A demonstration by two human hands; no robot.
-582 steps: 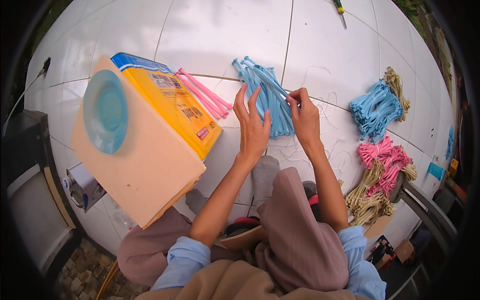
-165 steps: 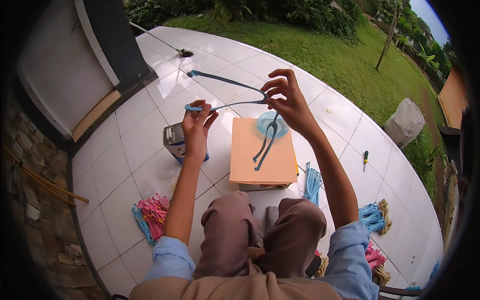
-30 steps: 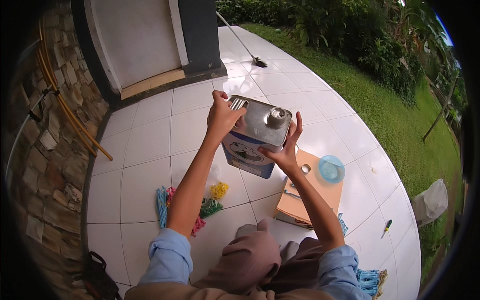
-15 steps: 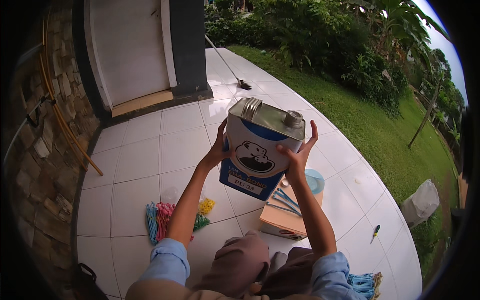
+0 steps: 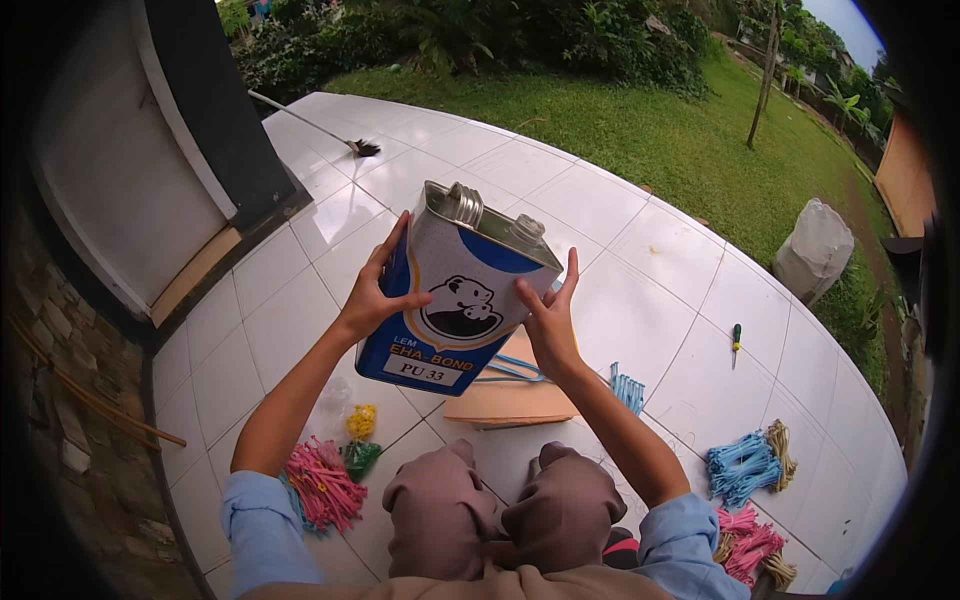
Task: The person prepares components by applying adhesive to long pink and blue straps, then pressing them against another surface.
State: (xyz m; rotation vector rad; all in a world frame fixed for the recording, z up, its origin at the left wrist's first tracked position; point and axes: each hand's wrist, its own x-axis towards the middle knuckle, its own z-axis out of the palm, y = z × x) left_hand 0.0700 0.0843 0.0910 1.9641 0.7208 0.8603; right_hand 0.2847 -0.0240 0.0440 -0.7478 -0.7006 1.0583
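Raised in front of me is a large rectangular metal can (image 5: pixel 450 345), blue and white with a picture of animals on its side. It tilts a little, with a metal handle and a round capped spout on its top. My left hand (image 5: pixel 378 295) is closed on its left side, thumb across the front face. On the opposite side my right hand (image 5: pixel 548 315) grips it, thumb on the front and a finger pointing up. Partly hidden below the can lies a cardboard box (image 5: pixel 510 402), with blue strips (image 5: pixel 515 368) on it.
Bundles of pink strips (image 5: pixel 325 485), a yellow bundle (image 5: pixel 361 421) and a green one lie at left. More blue bundles (image 5: pixel 745 467) and pink bundles (image 5: pixel 752 545) lie at right, near a green-handled screwdriver (image 5: pixel 737 340). A broom (image 5: pixel 362 148) and a white sack (image 5: pixel 815 250) stand farther off.
My view has swung to the right, bringing more bundles on the right into sight. The can stays in both hands and has turned slightly, its left side now showing more.
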